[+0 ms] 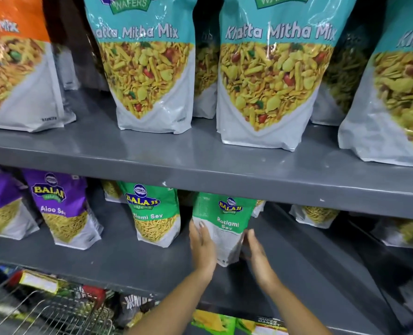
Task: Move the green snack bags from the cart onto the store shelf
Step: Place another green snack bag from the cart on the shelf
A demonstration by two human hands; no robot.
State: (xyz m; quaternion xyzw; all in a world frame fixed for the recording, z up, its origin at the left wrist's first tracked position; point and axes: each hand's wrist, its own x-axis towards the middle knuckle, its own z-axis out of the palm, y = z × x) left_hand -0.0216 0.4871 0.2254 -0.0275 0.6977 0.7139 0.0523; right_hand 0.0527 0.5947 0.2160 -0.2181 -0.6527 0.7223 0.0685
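Note:
A green Ratlami Sev bag (226, 223) stands upright on the lower grey shelf (133, 259), its back side facing me. My left hand (201, 247) presses flat against the bag's left edge. My right hand (257, 253) is at its right edge, fingers extended and slightly blurred; whether it touches the bag is unclear. Another green Ratlami Sev bag (155, 213) stands just to the left on the same shelf. The wire cart (43, 310) is at the bottom left.
Purple Aloo Sev bags (62, 209) stand left of the green ones. More bags sit deeper at the right (316, 216). The upper shelf (200, 170) carries large teal Khatta Mitha Mix bags (270, 76). Bare shelf surface lies right of my hands.

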